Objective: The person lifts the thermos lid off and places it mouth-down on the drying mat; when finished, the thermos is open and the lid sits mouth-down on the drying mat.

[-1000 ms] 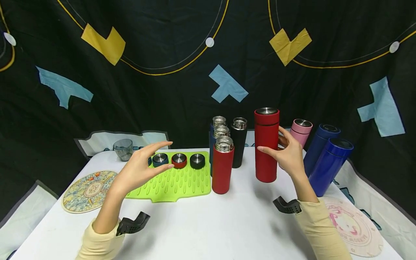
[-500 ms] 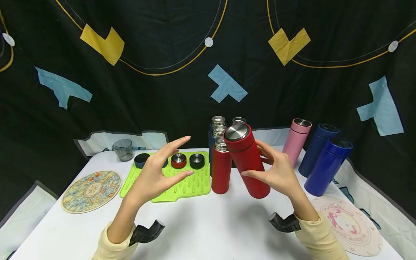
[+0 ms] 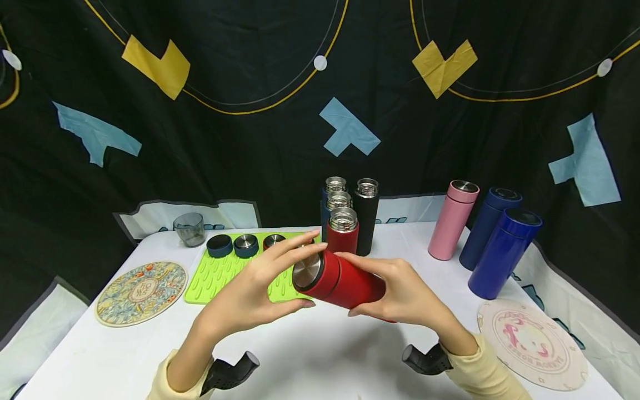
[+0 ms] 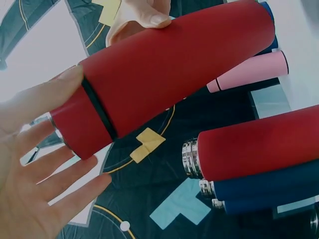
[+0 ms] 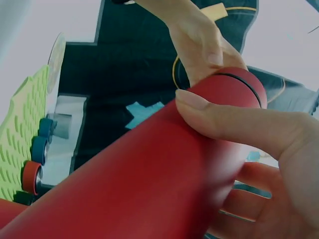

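"Where's the tilted red bottle [image 3: 359, 281]?"
"Near the right edge of the green mat [image 3: 212, 276]; right hand [image 3: 400, 290] gripping it, left hand [image 3: 257, 284] spread around its lid [image 3: 316, 273]."
"Advice?"
"I'd wrap the lid evenly, bottle firm."

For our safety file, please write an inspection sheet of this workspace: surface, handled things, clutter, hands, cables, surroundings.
Surface: white table.
Handled things: red cylindrical flask, tilted, held above table.
Clutter: grey glass cup; round multicoloured mat; round pink mat; green ribbed mat bearing round lids; uncapped red, black and blue flasks; capped pink and blue flasks.
Hands: right hand grips the flask; left hand spread around its lid.
Cables: nothing seen.
Surroundings: black curtain, yellow and blue patches.
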Motion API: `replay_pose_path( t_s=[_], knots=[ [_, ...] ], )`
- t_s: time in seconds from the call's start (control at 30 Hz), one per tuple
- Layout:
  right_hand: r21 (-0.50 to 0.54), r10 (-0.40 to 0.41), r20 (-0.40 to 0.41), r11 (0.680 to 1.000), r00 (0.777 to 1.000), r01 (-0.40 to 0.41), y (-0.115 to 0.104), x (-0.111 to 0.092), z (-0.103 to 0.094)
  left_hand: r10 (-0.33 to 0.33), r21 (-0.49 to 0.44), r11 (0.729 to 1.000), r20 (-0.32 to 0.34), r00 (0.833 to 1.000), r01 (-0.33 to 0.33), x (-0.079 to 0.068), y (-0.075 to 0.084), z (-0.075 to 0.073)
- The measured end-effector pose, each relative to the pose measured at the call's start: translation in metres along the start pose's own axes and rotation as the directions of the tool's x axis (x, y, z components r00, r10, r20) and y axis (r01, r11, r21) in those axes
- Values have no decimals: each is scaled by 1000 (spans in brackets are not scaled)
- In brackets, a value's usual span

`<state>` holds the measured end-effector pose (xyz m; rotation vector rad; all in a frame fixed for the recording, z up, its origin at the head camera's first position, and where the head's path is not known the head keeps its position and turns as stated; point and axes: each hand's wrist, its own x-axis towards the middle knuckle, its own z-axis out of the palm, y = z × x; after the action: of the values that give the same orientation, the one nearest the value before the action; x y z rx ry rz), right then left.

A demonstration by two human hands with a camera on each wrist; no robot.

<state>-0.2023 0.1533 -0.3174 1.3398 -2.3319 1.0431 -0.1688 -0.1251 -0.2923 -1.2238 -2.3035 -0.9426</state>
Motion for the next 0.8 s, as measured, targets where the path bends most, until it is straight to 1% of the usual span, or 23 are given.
replay_pose_path(
  t_s=[0.1, 0.2, 0.23, 0.33, 0.43, 0.5, 0.57, 0.63, 0.8],
  knots=[
    [-35, 3, 46, 999, 999, -2, -2, -2, 3, 2, -28, 1000, 52, 999, -1, -1, 1, 2],
    [-56, 3, 72, 998, 997, 1, -3, -2, 4, 19, -49, 999, 76, 997, -16, -2, 0, 3],
    [-52, 3, 78, 999, 997, 1, -3, -2, 4, 31, -49, 998, 74, 997, -27, -2, 1, 3],
    [-9, -5, 96, 1000, 995, 6, -2, 0, 4, 89, -27, 996, 47, 995, -88, -2, 0, 3],
    [70, -16, 117, 998, 993, 8, 3, 2, 3, 151, -8, 989, 10, 988, -151, 0, 0, 3],
    [126, -23, 137, 992, 990, 5, 7, 3, 3, 176, -6, 984, -6, 984, -176, 1, 0, 3],
    [179, -34, 158, 984, 987, 5, 12, 4, 3, 186, -12, 982, -12, 982, -186, 1, -1, 5],
    [221, -45, 177, 975, 983, 5, 17, 5, 3, 177, -16, 984, -10, 984, -178, 1, -1, 7],
    [255, -83, 189, 966, 979, 33, 25, 5, 2, 148, -9, 989, -13, 989, -149, 1, -3, 13]
  ],
)
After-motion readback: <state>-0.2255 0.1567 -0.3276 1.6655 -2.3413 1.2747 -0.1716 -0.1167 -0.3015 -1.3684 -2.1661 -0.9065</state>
